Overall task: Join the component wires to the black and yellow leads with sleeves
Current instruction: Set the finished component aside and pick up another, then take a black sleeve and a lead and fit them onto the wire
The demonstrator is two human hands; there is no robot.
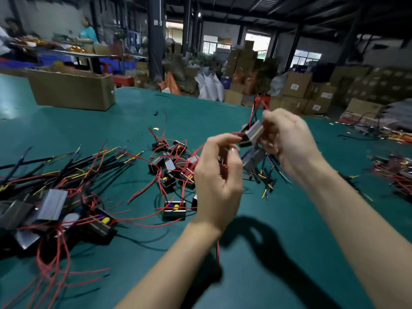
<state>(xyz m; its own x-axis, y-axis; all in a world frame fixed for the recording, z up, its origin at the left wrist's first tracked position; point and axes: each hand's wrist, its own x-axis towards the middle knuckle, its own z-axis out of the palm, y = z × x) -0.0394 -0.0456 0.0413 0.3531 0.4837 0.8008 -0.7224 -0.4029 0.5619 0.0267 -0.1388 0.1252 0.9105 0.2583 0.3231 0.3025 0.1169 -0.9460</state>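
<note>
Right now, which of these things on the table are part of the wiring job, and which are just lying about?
Part of the job:
- component held up by the right hand
- its red wire, at the left hand
- black and yellow leads
- loose components

Lying about:
- cardboard box
- stacked cartons behind the table

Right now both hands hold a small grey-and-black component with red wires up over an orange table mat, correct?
Not quite: the head view shows a green table mat, not orange. The left hand and right hand do hold the small grey-and-black component above it.
</note>
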